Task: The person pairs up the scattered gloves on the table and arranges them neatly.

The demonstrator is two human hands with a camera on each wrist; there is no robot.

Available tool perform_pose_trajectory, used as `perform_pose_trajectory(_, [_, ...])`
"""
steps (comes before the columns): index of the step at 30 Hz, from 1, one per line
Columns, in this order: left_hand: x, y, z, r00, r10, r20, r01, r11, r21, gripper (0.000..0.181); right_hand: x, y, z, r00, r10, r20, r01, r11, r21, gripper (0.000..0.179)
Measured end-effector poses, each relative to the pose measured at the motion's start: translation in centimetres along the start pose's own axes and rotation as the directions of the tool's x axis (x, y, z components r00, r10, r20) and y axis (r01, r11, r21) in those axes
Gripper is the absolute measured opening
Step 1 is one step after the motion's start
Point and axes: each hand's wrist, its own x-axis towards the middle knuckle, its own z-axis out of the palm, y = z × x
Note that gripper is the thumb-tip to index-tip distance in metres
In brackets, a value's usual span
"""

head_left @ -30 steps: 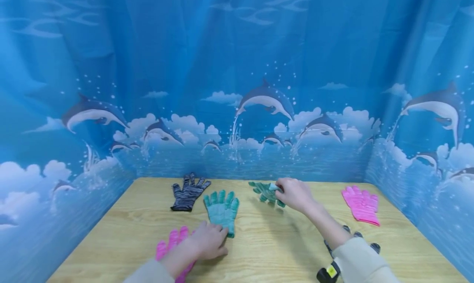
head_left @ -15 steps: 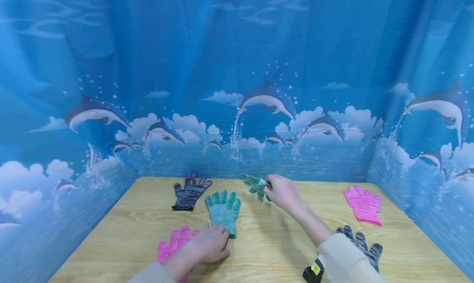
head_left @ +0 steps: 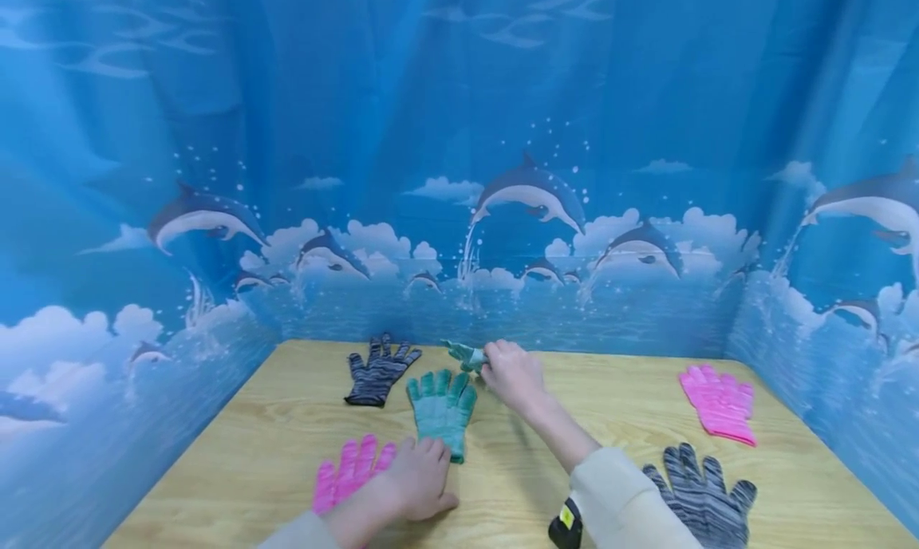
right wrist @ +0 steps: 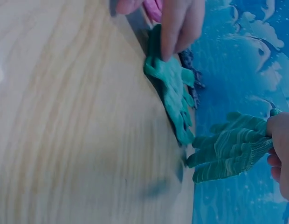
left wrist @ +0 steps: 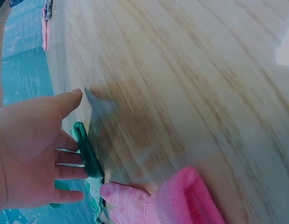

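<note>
My right hand (head_left: 511, 373) pinches a green striped knit glove (right wrist: 230, 147) by its cuff. In the right wrist view the glove hangs above the table, its fingers pointing toward the board's far edge. A second green glove (head_left: 441, 409) lies flat on the table, fingers pointing away. At its cuff my left hand (head_left: 420, 477) rests with extended fingertips right at the edge. The left wrist view shows that hand (left wrist: 35, 149) with straight, spread fingers and thumb. A pink glove (head_left: 352, 473) lies partly hidden under the left forearm.
A grey-black glove (head_left: 376, 373) lies at the back left of the wooden table (head_left: 237, 437). Another grey-black glove (head_left: 704, 493) is at front right, near my right sleeve. A pink glove (head_left: 718, 401) lies at the right. A blue dolphin curtain (head_left: 431, 134) surrounds the table.
My right hand has carried the green glove leftward, to just behind the green glove on the table. The front-right grey-black glove has come out from under the right sleeve. The left hand stays at the cuff.
</note>
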Motion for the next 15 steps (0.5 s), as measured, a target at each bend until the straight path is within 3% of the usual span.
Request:
perform_pose_trajectory(5, [0.1,-0.1,0.0,1.0,0.006,0.029,-0.004,0.998,-0.059,0.069,-0.1,-1.2,1.0,0.995,-0.092,-0.033,0.089,0.992,-0.09,0.013])
perform_pose_trajectory(15, [0.1,-0.7,-0.1,0.997,0.038,0.066,-0.027,0.988,-0.153,0.067,-0.6,-3.7,2.2,0.979,-0.196,-0.051,0.191,0.978,-0.084,0.009])
